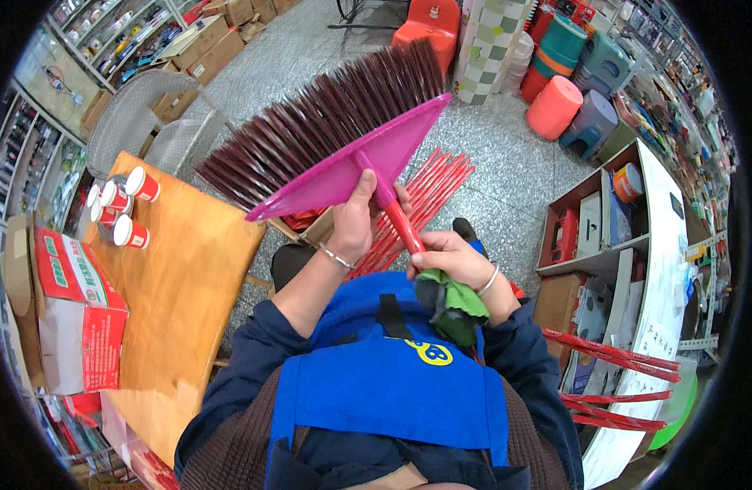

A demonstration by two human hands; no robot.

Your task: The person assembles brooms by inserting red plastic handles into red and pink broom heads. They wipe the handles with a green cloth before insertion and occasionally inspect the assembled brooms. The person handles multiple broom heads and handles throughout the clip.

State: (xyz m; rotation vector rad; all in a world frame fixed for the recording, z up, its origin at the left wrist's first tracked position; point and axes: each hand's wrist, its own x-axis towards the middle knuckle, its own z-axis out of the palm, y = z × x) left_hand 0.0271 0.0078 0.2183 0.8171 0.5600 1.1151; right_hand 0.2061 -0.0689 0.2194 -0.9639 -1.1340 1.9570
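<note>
A broom point(355, 173) with a magenta head and dark brown bristles is held up in front of me, bristles pointing away. My left hand point(355, 216) is closed around the neck, where the head meets the red handle point(401, 226). Lower down, my right hand point(456, 260) grips the handle close to the blue apron point(392, 392). A crumpled green and dark grey cloth point(451, 306) hangs from that same hand. The fingers' undersides and the handle's lower end are hidden. Beyond my hands, red-wrapped poles point(441, 184) lie in a bundle.
To the left, a wooden table point(180, 302) bears red-and-white paper cups point(131, 232) and an opened carton point(82, 310). A white counter point(645, 318) with shelves stands at right, red poles point(613, 355) sticking out over it. Coloured stools point(551, 108) and an orange chair point(430, 28) are farther off.
</note>
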